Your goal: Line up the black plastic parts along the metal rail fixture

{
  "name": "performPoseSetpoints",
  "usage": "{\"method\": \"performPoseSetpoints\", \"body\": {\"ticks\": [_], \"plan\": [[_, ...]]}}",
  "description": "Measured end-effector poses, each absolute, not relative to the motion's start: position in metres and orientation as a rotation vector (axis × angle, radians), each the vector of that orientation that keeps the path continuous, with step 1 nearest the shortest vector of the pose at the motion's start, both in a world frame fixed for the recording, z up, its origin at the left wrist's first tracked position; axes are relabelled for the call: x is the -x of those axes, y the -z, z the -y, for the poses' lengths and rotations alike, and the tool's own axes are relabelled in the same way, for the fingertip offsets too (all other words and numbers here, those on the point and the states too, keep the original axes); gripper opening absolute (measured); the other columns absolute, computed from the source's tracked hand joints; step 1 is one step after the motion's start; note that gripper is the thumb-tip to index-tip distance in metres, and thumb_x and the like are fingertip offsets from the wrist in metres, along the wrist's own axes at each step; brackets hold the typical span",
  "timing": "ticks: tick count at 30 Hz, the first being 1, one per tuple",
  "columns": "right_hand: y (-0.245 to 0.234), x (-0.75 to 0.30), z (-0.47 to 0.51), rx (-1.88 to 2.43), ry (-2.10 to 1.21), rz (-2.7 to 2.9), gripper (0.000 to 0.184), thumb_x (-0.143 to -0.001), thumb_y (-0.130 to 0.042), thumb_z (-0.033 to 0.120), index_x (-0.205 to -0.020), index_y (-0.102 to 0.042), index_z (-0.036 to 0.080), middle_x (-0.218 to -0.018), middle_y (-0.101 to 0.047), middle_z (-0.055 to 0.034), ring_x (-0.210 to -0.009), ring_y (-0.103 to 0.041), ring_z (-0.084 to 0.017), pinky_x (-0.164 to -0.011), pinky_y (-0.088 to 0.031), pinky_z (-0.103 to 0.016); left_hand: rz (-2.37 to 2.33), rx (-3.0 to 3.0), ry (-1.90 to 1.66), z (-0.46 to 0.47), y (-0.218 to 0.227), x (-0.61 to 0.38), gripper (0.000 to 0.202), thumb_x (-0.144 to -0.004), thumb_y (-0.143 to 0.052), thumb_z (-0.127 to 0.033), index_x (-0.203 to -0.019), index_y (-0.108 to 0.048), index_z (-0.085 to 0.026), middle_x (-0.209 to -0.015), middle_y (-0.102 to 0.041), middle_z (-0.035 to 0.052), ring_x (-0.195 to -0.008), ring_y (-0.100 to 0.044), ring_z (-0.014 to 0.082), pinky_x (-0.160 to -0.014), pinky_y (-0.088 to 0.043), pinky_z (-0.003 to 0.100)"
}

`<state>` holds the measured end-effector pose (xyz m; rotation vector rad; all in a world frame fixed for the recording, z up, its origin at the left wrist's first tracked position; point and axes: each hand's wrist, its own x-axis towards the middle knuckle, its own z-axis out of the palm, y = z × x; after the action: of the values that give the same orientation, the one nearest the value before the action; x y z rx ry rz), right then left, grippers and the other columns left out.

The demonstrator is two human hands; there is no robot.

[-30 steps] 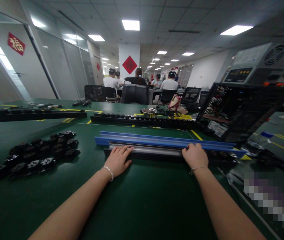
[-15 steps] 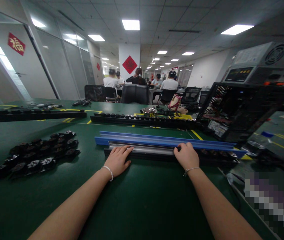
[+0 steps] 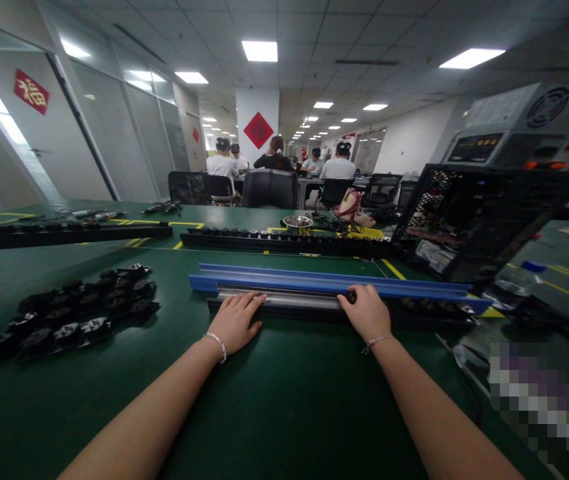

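Note:
A black rail with a grey inner channel lies crosswise on the green table. My left hand rests flat on its left part, fingers stretched out and slightly apart. Farther right, my right hand has thumb and fingers closed around a small black part at the channel. Its exact shape is mostly covered by the fingers. Right of that hand, several dark parts sit in a row in the same rail. Directly behind runs a longer blue rail, close alongside the black one.
Many black parts lie grouped at left. Farther back are a filled black rail, another rail and a metal bowl. An open computer case stands at right, near a clear bottle. People sit beyond.
My right hand has slid a little left along the black rail, with the small black part between its fingers. My left hand stays in place.

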<state>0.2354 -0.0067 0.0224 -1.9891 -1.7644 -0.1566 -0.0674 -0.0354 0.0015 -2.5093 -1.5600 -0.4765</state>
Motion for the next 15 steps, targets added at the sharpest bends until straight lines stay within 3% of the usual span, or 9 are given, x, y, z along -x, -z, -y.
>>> {"method": "performPoseSetpoints", "body": {"ticks": [15], "plan": [[-0.0238, -0.2312, 0.0111, 1.844, 0.145, 1.831, 0.026, -0.077, -0.049, 0.032, -0.096, -0.060, 0.019, -0.097, -0.059, -0.0052, -0.090, -0.056, -0.018, -0.076, -0.041, -0.027, 1.563, 2.518, 0.490, 0.0342, -0.0010, 0.0673, 0.059, -0.078, -0.050, -0.032, -0.134, -0.033, -0.029, -0.136, -0.044, 0.0046, -0.120, -0.041, 0.0230, -0.098, -0.030, 0.041]]}}
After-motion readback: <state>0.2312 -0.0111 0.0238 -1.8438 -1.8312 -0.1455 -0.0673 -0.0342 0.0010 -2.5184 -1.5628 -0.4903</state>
